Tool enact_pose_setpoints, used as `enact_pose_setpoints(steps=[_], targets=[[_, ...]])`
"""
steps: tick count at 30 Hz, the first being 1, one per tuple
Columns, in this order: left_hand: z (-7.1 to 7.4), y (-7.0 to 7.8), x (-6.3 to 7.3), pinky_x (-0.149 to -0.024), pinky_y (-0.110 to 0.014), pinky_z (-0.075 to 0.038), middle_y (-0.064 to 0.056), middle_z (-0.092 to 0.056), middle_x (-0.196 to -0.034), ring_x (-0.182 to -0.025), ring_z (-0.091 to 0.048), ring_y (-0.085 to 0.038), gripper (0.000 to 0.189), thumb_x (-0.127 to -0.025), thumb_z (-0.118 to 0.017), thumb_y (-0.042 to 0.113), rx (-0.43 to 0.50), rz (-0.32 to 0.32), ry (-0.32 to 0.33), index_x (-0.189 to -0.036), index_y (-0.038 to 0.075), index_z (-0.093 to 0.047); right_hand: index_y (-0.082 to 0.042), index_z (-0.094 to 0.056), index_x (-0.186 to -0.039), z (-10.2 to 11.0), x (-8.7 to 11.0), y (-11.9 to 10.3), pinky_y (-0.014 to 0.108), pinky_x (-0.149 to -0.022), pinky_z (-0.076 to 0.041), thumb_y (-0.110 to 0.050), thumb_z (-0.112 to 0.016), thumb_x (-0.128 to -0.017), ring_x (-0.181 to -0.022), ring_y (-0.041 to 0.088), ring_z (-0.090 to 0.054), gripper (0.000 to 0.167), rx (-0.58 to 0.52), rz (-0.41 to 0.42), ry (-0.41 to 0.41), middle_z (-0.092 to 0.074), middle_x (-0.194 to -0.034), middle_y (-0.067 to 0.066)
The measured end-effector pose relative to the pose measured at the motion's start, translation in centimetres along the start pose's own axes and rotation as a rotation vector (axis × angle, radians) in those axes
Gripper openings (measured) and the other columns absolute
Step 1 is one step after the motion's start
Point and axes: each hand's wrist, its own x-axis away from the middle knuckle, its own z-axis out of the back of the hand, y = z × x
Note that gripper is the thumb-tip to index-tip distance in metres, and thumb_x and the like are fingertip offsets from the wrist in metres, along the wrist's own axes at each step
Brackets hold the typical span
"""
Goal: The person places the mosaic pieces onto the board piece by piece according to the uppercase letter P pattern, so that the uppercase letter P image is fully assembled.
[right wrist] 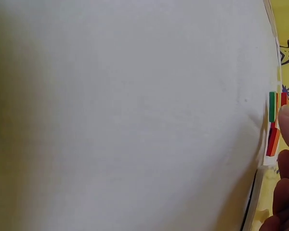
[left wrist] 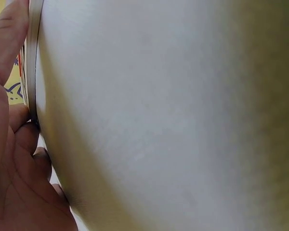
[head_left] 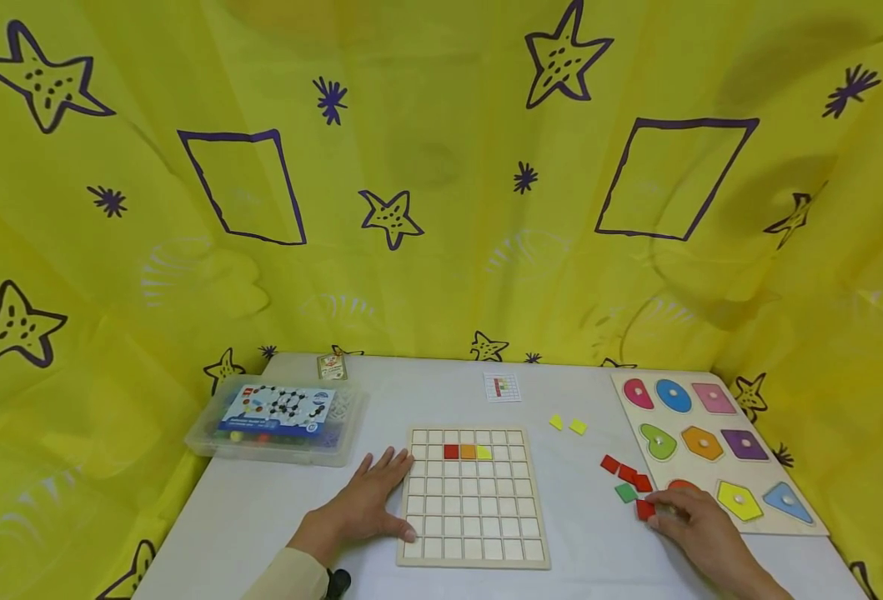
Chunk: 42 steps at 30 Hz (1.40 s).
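Observation:
A wooden grid board [head_left: 474,560] lies on the table with a red tile [head_left: 451,452], an orange tile [head_left: 469,452] and a yellow tile [head_left: 484,452] side by side in one upper row. My left hand [head_left: 369,500] rests spread at its left edge, thumb over the lower left corner. To the right, my right hand [head_left: 699,529] pinches a red square tile [head_left: 644,509] between thumb and fingertips; the tile looks tilted in the right wrist view. Close by lie a green tile [head_left: 626,492] and several loose red tiles [head_left: 610,463].
Two yellow pieces [head_left: 578,427] lie right of the board. A small pattern card [head_left: 503,387] sits behind it. A wooden shape puzzle [head_left: 775,523] is at far right, partly under my right hand. A clear plastic box [head_left: 204,435] and another card [head_left: 332,367] are at left.

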Motion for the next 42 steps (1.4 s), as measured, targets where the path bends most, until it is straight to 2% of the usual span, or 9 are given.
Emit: enact_pose_setpoints(steps=[5,7,11,16,19,26,31,36,42], targets=[[-0.1,-0.1,0.0,-0.133,-0.061,-0.005,-0.014,-0.029,-0.173,-0.164,-0.016,-0.037,0.121,-0.071,-0.092,0.054,-0.001,0.008,0.0,-0.164,0.004,-0.034,-0.004,-0.07,-0.131,0.1,-0.3,-0.7,0.019,-0.074,-0.053,-0.019,-0.076,-0.098,-0.095,0.021,-0.059,0.037,-0.053,-0.027,0.044,-0.071,-0.108,0.004],[-0.1,-0.1,0.1,-0.133,-0.06,-0.006,-0.013,-0.03,-0.173,-0.164,-0.016,-0.037,0.121,-0.071,-0.092,0.055,-0.004,0.012,0.0,-0.164,0.004,-0.035,-0.003,-0.068,-0.134,0.0,-0.5,-1.1,0.014,-0.07,-0.051,-0.014,-0.074,-0.098,-0.094,0.021,-0.06,0.038,-0.077,-0.035,0.062,-0.073,-0.108,0.006],[-0.2,-0.1,0.1,-0.133,-0.061,-0.006,-0.013,-0.029,-0.173,-0.164,-0.016,-0.037,0.121,-0.07,-0.092,0.055,0.0,0.018,0.001,-0.164,0.004,-0.035,-0.003,-0.067,-0.135,0.1,-0.8,-1.6,0.012,-0.071,-0.053,-0.01,-0.072,-0.099,-0.093,0.017,-0.061,0.037,-0.116,-0.032,0.11,-0.075,-0.113,0.011],[-0.3,-0.2,0.1,-0.133,-0.06,-0.005,-0.012,-0.029,-0.174,-0.164,-0.016,-0.036,0.121,-0.07,-0.092,0.055,-0.005,0.024,0.003,-0.164,0.005,-0.034,-0.002,-0.068,-0.134,0.1,-1.3,-2.5,0.011,-0.072,-0.056,-0.013,-0.073,-0.1,-0.087,-0.002,-0.059,0.036,-0.175,0.018,0.18,-0.076,-0.115,0.015],[-0.4,-0.2,0.1,-0.133,-0.06,-0.005,-0.012,-0.029,-0.174,-0.164,-0.016,-0.036,0.121,-0.071,-0.092,0.056,-0.007,0.026,0.003,-0.165,0.005,-0.034,-0.001,-0.069,-0.131,0.1,-1.8,-3.1,0.012,-0.07,-0.056,-0.014,-0.073,-0.1,-0.086,-0.009,-0.057,0.034,-0.208,0.043,0.216,-0.076,-0.113,0.016],[-0.4,-0.3,0.0,-0.134,-0.059,-0.005,-0.011,-0.028,-0.174,-0.164,-0.016,-0.035,0.122,-0.07,-0.091,0.057,-0.006,0.027,0.001,-0.165,0.006,-0.034,-0.003,-0.069,-0.131,-0.5,-3.3,-5.1,0.012,-0.07,-0.054,-0.014,-0.074,-0.1,-0.083,-0.01,-0.056,0.033,-0.27,0.017,0.237,-0.077,-0.111,0.018],[-0.2,-0.2,-0.1,-0.134,-0.059,-0.005,-0.01,-0.028,-0.174,-0.164,-0.016,-0.035,0.122,-0.07,-0.092,0.057,-0.005,0.024,0.002,-0.165,0.007,-0.034,-0.001,-0.07,-0.13,-1.4,-4.2,-6.6,0.012,-0.071,-0.056,-0.007,-0.073,-0.099,-0.084,-0.009,-0.059,0.032,-0.36,0.059,0.266,-0.077,-0.11,0.02],[-0.2,-0.3,-0.2,-0.134,-0.058,-0.006,-0.01,-0.028,-0.174,-0.164,-0.016,-0.034,0.122,-0.07,-0.091,0.057,-0.017,0.022,0.004,-0.165,0.007,-0.033,-0.001,-0.07,-0.131,-2.3,-5.1,-7.9,0.014,-0.074,-0.06,-0.006,-0.072,-0.099,-0.085,-0.005,-0.062,0.032,-0.468,0.082,0.26,-0.076,-0.111,0.019],[-0.3,-0.4,-0.2,-0.134,-0.058,-0.005,-0.01,-0.028,-0.174,-0.164,-0.015,-0.034,0.123,-0.07,-0.092,0.057,-0.015,0.031,0.005,-0.165,0.007,-0.033,0.001,-0.071,-0.128,-3.7,-5.9,-9.4,0.012,-0.074,-0.058,-0.004,-0.074,-0.097,-0.086,-0.004,-0.063,0.031,-0.53,0.127,0.283,-0.076,-0.109,0.02]])
